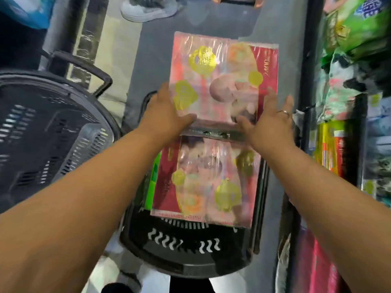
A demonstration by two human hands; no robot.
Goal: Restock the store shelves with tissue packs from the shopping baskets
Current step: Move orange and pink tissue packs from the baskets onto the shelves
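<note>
A pink and red tissue pack [224, 77] with gold marks is held up over the grey floor, beyond the black shopping basket [190, 256]. My left hand [165, 115] grips its near left corner, thumb on top. My right hand [268, 121] holds its near right edge, thumb on the front and fingers spread along the side, with a ring on one finger. A second pink tissue pack [207, 178] lies in the basket below, on top of a green pack [153, 178] of which only the edge shows.
An empty dark basket [42, 132] with its handle raised stands on the left. Store shelves on the right carry green, white and red packs [347, 85]. A person's white shoe [148, 7] is on the floor at the top. The basket handle [213, 132] crosses under my hands.
</note>
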